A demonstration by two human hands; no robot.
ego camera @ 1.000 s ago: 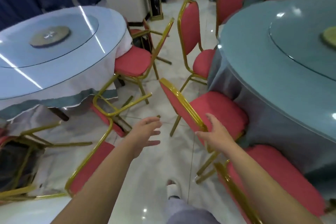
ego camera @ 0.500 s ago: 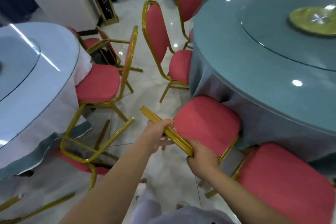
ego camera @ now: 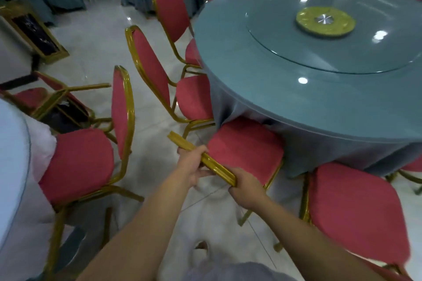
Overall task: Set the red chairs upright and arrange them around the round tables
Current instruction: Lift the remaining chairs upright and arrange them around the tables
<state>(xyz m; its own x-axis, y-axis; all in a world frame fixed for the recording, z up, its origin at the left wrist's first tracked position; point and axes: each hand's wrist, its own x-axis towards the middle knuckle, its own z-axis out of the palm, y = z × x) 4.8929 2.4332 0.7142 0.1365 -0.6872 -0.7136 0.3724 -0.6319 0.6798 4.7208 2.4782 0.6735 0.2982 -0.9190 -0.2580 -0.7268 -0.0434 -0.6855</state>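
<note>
My left grip (ego camera: 191,163) and my right grip (ego camera: 245,187) are both closed around the gold top rail (ego camera: 217,167) of a red chair (ego camera: 246,153). Its seat, just beyond my grips, meets the cloth (ego camera: 319,150) of the round desk (ego camera: 285,102). A second red chair (ego camera: 77,164) stands left of my grips, a third red chair (ego camera: 356,210) right of them.

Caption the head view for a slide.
Left hand and right hand grip the gold rail of a red chair at the round table.
</note>
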